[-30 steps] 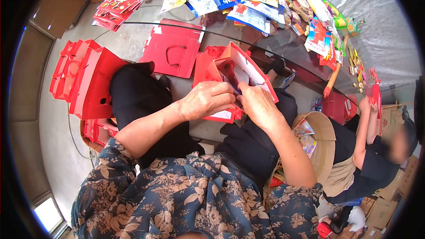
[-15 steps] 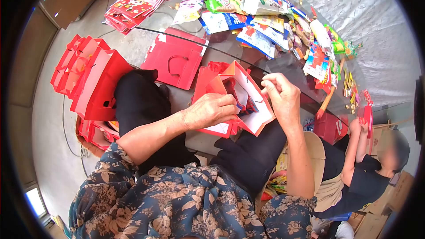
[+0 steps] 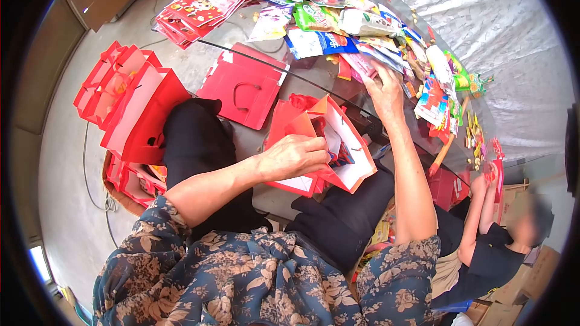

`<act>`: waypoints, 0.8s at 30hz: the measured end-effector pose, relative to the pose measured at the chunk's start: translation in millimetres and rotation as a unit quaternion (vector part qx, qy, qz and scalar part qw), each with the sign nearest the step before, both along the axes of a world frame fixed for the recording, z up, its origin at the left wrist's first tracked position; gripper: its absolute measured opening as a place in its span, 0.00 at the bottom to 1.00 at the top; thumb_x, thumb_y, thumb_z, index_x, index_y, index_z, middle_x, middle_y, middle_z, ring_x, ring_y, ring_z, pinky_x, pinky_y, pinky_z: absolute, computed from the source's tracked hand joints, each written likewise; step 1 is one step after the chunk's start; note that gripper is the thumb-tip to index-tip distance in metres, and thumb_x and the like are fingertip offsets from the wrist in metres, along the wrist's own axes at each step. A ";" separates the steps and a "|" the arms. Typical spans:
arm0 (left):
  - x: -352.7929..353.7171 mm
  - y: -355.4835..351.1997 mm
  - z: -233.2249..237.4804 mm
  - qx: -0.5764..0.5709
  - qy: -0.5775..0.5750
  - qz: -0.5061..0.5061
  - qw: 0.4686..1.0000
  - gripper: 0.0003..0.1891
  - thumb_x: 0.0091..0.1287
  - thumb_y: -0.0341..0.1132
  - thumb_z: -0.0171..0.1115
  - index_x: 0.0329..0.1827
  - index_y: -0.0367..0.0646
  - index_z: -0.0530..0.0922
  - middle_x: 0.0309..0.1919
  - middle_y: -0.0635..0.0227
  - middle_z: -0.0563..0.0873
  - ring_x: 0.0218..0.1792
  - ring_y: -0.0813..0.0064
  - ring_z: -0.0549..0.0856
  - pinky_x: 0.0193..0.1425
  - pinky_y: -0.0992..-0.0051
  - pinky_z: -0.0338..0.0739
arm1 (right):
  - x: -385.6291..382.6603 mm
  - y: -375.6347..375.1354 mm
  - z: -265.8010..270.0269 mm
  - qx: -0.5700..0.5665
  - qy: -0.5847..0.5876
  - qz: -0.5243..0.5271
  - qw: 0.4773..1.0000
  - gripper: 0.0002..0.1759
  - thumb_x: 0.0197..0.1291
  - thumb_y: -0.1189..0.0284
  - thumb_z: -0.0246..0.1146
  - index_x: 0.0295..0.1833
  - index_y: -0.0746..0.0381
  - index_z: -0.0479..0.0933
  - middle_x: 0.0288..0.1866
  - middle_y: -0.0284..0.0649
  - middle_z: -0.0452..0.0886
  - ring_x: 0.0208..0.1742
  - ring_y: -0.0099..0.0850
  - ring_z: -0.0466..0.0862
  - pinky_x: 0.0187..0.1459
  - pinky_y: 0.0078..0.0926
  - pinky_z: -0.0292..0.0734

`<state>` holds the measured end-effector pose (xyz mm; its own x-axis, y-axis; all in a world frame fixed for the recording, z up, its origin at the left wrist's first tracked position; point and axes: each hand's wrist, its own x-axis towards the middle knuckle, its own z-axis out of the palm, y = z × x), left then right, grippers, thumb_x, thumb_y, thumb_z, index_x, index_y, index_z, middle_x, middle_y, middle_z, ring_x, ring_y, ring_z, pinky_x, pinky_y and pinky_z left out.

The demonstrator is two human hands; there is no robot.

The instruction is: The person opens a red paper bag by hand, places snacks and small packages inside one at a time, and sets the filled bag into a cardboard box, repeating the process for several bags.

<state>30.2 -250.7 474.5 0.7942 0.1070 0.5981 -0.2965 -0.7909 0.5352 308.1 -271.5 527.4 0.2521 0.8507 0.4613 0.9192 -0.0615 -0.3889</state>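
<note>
Head view: the red gift bag (image 3: 347,157) is held on the lap, just below the edge of the glass surface (image 3: 284,69). Its mouth is turned up and away from the body, and its long axis runs from the knees toward that edge. The near rim of the bag is pinched by the left hand (image 3: 294,157), whose grip is clamped on the paper so that the mouth is kept spread.

The right hand (image 3: 385,87) is stretched well beyond the bag and laid on the snack packets (image 3: 362,51) strewn over the surface. It is seen from the back, so it cannot be told whether its grip is closed on a packet or only resting there. The packets lie straight ahead of the bag's mouth, farther from the body, and the right hand is much the nearer to them. The left is kept at the bag.

Against the earlier frames, the right hand has been moved. It was at the bag's mouth beside the left one second ago, was lifted over the far rim half a second ago, and is now out on the packets. The left hand's hold and the bag's place are all but unchanged.
</note>
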 end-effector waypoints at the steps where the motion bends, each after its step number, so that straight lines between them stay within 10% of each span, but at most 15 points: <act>1: 0.2 -0.1 1.0 0.001 0.001 0.000 1.000 0.12 0.59 0.31 0.72 0.44 0.42 0.80 0.41 0.66 0.81 0.37 0.63 0.85 0.41 0.66 0.83 | 1.8 3.1 -6.8 -0.022 -0.013 -0.030 0.999 0.28 0.61 0.61 0.70 0.63 0.63 0.78 0.56 0.51 0.81 0.59 0.50 0.80 0.62 0.46 0.74; 3: 1.3 -0.3 2.3 0.018 0.008 -0.001 1.000 0.12 0.58 0.30 0.72 0.44 0.42 0.80 0.40 0.66 0.80 0.37 0.63 0.85 0.41 0.66 0.83 | 4.7 8.9 -16.8 -0.094 -0.021 -0.078 0.992 0.39 0.57 0.48 0.73 0.67 0.63 0.76 0.65 0.56 0.77 0.66 0.53 0.77 0.66 0.45 0.72; 15: 2.3 2.0 0.1 0.012 0.020 0.000 1.000 0.13 0.59 0.31 0.71 0.46 0.42 0.81 0.40 0.66 0.78 0.36 0.64 0.85 0.39 0.66 0.82 | 41.0 -2.7 -72.3 0.019 -0.108 -0.162 0.981 0.32 0.58 0.56 0.72 0.64 0.63 0.77 0.54 0.56 0.82 0.54 0.55 0.82 0.54 0.50 0.78; 24: 4.5 1.0 0.9 0.017 0.027 -0.001 0.999 0.14 0.59 0.31 0.72 0.47 0.43 0.81 0.39 0.66 0.78 0.37 0.64 0.85 0.40 0.66 0.82 | 26.5 -4.5 -73.4 0.022 -0.080 -0.106 0.991 0.36 0.52 0.56 0.76 0.65 0.60 0.79 0.60 0.50 0.81 0.61 0.53 0.78 0.63 0.48 0.72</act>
<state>34.8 -249.7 475.3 0.8257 0.0849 0.5577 -0.2702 -0.8084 0.5230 334.6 -276.0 454.0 0.3439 0.7642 0.5457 0.9374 -0.2457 -0.2467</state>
